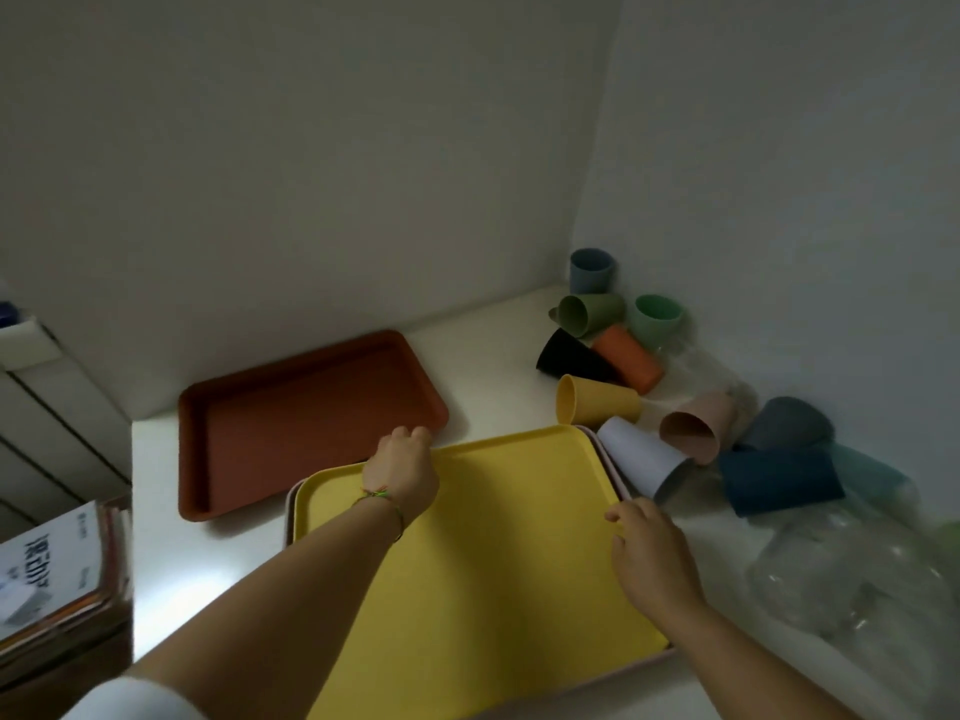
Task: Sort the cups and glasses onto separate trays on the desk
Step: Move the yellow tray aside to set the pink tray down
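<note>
A yellow tray lies in front of me on top of a pale pink tray whose edge shows beneath it. My left hand grips the yellow tray's far left rim. My right hand holds its right rim. A brown tray sits empty on the white desk behind. Several coloured plastic cups are heaped at the right, most lying on their sides: yellow, white, orange, black. Clear glasses lie at the near right.
A stack of books and magazines stands at the left below the desk edge. White walls meet in a corner behind the cups. A white box-like unit sits at the far left.
</note>
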